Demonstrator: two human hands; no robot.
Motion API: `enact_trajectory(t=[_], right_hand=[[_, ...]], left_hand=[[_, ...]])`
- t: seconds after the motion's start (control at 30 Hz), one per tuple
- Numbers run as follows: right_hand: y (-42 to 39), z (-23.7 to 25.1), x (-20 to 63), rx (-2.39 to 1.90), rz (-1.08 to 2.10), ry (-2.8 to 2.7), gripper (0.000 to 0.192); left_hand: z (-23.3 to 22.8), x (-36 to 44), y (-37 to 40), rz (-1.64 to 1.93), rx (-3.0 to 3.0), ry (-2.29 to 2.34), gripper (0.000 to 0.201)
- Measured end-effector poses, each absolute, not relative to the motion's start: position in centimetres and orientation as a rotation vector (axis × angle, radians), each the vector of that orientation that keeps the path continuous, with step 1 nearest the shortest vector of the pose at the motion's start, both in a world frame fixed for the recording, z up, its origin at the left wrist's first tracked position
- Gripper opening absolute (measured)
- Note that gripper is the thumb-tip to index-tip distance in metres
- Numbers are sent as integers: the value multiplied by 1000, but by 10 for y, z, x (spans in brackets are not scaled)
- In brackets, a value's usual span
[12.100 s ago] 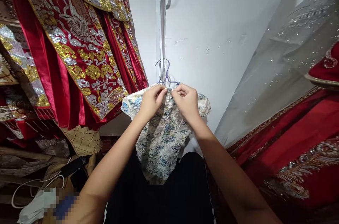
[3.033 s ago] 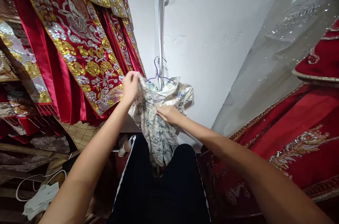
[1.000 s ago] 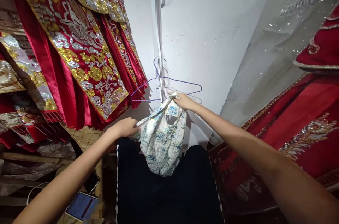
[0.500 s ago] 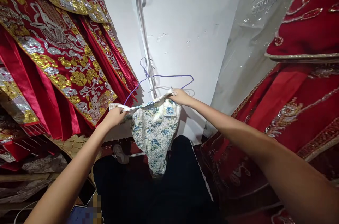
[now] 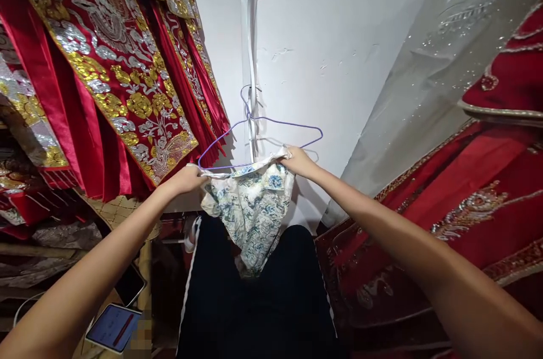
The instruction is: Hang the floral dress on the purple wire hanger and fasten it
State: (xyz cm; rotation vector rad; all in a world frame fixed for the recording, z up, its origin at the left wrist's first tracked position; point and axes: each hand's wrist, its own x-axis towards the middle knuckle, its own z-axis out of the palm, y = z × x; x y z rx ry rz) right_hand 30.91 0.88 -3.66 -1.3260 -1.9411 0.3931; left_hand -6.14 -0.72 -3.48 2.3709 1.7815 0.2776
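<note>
A white garment with a blue and green floral print (image 5: 257, 215) is stretched by its upper edge between my two hands, its lower part hanging between my knees. My left hand (image 5: 189, 178) pinches the left end of that edge. At the right end, my right hand (image 5: 299, 161) grips the bunched cloth. Just behind the edge hangs a purple wire hanger (image 5: 288, 121), its hook up by a white vertical pole (image 5: 250, 65). The hanger's bottom bar shows on the left and passes out of sight behind the cloth. What kind of garment it is, I cannot tell.
Red costumes with gold and silver embroidery (image 5: 139, 104) hang at the left. More red beaded clothing (image 5: 458, 178) hangs at the right beside a sheer grey sheet (image 5: 407, 99). A white wall (image 5: 322, 31) stands ahead. At lower left lies a lit phone (image 5: 112, 326).
The view has shifted left and my knees are closer together. My left hand has come nearer my right, the cloth's edge is less spread, and the hanger's bottom bar now shows.
</note>
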Motion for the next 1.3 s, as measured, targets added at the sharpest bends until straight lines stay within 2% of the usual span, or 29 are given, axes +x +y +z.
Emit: enact_trajectory(t=[0.13, 0.37, 0.53, 0.77, 0.9, 0.93, 1.0, 1.07, 1.13, 1.2, 1.3], right_hand=[[8, -37, 304, -1317, 425, -1939, 29], [5, -35, 307, -1493, 188, -2034, 20], [9, -32, 305, -1533, 163, -2037, 21], [1, -36, 292, -1403, 415, -1943, 13], [-25, -41, 276, -1189, 496, -2013, 12], [-32, -40, 275, -1133, 489, -2020, 16], [-45, -37, 279, -1106, 410, -1970, 38], [-51, -30, 294, -1152, 284, -1830, 69], [-48, -23, 316, -1217, 170, -1648, 90], [-37, -18, 339, -1309, 147, -1536, 92], [-14, -13, 363, -1426, 216, -1554, 72]], left_hand=[[-31, -64, -12, 635, 2599, 1881, 26], [-20, -65, -37, 558, 2562, 1890, 27], [-3, -70, -57, 634, 2614, 1846, 25], [27, -52, -44, 1023, 2619, 1697, 9], [8, -27, -2, 1208, 2554, 1567, 43], [2, -23, 8, 1221, 2574, 1549, 47], [-8, -20, 22, 1194, 2632, 1502, 46], [-11, -22, 29, 1156, 2663, 1499, 37], [-7, -26, 30, 1147, 2671, 1543, 28], [1, -29, 29, 1154, 2698, 1547, 22], [10, -31, 28, 1170, 2731, 1470, 20]])
